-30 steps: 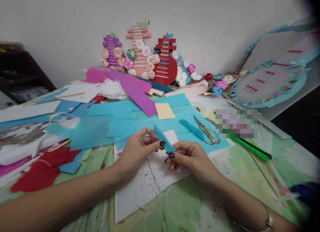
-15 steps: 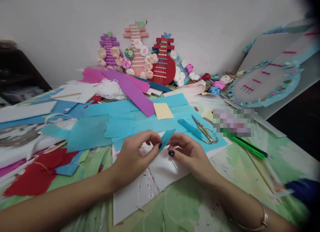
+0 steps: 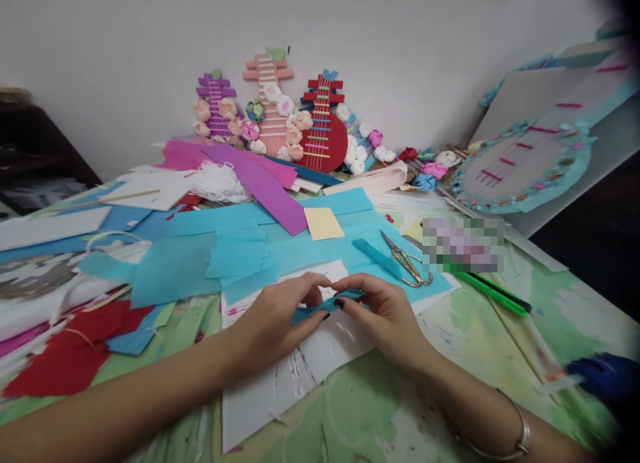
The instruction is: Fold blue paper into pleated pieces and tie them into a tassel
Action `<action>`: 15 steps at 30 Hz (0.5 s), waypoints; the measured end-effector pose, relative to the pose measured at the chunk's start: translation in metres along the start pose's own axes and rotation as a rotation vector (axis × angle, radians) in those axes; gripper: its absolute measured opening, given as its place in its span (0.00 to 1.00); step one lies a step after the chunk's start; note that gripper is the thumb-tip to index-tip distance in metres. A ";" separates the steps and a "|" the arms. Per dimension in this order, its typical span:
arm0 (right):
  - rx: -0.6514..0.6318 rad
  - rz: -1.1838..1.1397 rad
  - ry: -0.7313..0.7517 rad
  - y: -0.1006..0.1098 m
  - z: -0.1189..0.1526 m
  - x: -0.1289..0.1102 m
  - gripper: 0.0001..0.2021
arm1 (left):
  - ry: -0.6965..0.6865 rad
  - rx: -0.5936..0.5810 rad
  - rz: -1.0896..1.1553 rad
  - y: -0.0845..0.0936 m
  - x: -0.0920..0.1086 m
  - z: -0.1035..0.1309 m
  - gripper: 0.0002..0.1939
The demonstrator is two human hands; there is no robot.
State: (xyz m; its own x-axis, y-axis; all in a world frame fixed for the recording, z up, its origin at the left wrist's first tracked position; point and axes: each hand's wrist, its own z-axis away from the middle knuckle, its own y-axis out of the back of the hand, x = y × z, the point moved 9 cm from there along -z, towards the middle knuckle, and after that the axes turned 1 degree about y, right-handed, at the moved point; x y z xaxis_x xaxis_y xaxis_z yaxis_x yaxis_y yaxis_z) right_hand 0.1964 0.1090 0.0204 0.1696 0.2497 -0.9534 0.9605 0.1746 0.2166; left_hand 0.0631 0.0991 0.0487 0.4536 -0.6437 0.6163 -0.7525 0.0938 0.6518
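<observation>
The narrow, thin turquoise paper strip [image 3: 323,308], which rose slantwise from the left hand [image 3: 280,310] half a second ago, now runs flatter between that hand and the right hand [image 3: 383,310], both pinching it above the streaked white sheet [image 3: 255,410], so both seemingly control it.

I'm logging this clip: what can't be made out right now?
All in the head view:
- Parts of the blue paper strip: covered by the fingers of the left hand and right hand.
- The pixelated item: masked by blocks.
- The dark blue thing: blurred, running into the dark right edge.
- The shelf: cut off by the left edge, its inside too dark to read.
</observation>
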 end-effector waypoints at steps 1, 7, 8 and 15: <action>0.007 0.010 0.003 0.001 0.000 0.000 0.07 | 0.009 0.000 0.010 0.001 0.000 -0.001 0.13; 0.076 0.049 -0.019 0.009 -0.002 -0.001 0.04 | 0.060 0.018 0.050 0.007 -0.005 -0.008 0.05; 0.085 0.039 -0.024 0.010 -0.002 -0.001 0.04 | 0.054 0.016 0.040 0.007 -0.005 -0.009 0.05; 0.123 -0.011 -0.014 0.013 -0.003 0.001 0.04 | -0.043 0.030 -0.038 0.006 0.002 -0.007 0.05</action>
State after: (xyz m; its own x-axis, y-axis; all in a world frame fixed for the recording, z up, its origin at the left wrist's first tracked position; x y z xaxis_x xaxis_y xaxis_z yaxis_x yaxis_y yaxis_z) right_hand 0.2083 0.1140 0.0228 0.1606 0.2349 -0.9587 0.9820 0.0593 0.1791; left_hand 0.0628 0.1031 0.0570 0.4618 -0.6788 0.5709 -0.7493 0.0458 0.6606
